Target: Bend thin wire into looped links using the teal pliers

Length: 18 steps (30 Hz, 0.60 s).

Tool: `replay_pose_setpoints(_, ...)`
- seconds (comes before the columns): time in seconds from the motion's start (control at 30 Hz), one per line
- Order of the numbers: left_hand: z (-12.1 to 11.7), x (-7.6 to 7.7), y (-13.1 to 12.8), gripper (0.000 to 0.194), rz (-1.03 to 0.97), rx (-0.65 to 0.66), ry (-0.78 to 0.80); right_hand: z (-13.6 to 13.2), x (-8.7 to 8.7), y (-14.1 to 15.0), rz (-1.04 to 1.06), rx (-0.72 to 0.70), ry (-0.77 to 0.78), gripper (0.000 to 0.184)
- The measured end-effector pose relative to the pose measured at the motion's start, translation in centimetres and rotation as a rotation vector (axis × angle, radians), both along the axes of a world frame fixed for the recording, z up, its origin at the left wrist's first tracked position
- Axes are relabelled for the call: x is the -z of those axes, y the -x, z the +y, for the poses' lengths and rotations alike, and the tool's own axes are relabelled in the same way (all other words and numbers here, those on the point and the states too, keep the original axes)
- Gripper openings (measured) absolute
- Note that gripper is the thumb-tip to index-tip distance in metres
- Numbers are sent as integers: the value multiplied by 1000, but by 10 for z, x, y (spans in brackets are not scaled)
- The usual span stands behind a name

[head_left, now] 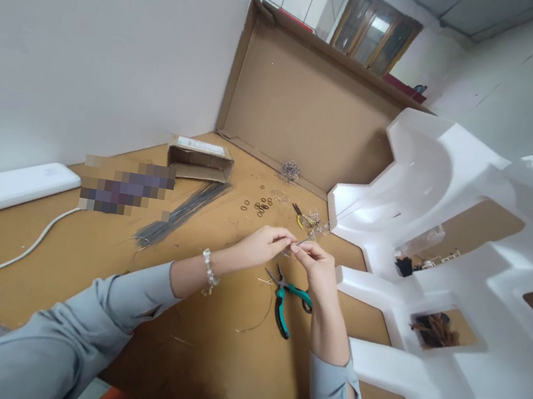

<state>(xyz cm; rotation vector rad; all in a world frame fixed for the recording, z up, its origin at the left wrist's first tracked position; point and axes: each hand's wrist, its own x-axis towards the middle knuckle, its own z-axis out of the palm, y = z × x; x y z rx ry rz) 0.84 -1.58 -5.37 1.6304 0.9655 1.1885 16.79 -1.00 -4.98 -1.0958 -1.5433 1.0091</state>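
My left hand [266, 245] and my right hand [317, 263] meet over the table, fingertips pinched closely together. Between them shows a thin grey piece [303, 240] that looks like wire; its exact shape is too small to make out, and the fingers hide part of it. Just below my hands lie teal-handled pliers [288, 294] with their jaws apart. A loose curved wire [261, 320] rests to the left of the pliers. Beyond my hands are several small dark rings [262, 207] and yellow-handled pliers [300, 217] beside a silvery heap of bent wire [316, 222].
A bundle of straight grey wires [183, 213] lies left, near an open small cardboard box [200, 163]. Another wire clump [290, 171] sits by the cardboard panel [312, 105]. White molded foam [430, 252] borders the right. A white device [10, 189] with a cable stands far left.
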Motion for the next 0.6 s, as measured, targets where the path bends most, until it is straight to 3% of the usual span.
replay_pose_setpoints(0.07, -1, -3, 5, 17, 71, -12, -37, -1, -2, 0, 5, -4, 18, 14)
replay_pose_setpoints(0.23, 0, -11, 13, 17, 86, 99, 94, -4, -7, 2, 22, -44, 19, 11)
replay_pose_setpoints(0.37, -1, -13, 19, 22, 207, 141, 103, -6, -9, 3, 76, -56, 52, 11)
replay_pose_setpoints(0.6, 2, -10, 13, 21, 114, 165, 47, -6, -8, 3, 143, -56, 84, 13)
